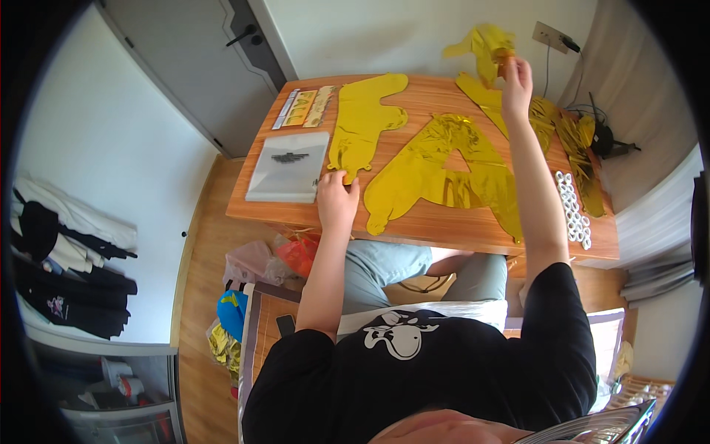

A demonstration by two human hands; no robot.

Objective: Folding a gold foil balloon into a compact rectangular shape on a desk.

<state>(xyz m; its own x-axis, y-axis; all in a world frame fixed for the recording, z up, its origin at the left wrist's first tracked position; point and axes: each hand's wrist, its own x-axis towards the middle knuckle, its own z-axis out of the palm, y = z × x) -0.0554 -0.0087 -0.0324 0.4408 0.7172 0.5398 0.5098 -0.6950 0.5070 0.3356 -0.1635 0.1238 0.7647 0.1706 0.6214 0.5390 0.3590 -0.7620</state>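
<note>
Gold foil balloon [357,126] lies flat, kinda shiny, left on the table [433,96], long axis near-to-far, prongs pointing right; left hand [339,198] touches its near end, grip unclear; right hand [517,85] pinches crumpled foil [484,46] over the far edge.

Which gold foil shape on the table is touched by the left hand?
The F-like foil shape beside the clear plastic packet: the left hand touches its lower end; the others are farther right.

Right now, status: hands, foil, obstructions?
Right hand holding up gold foil. Left hand touching F-shaped balloon at lower end. A-shaped balloon lies close beside it.
</note>
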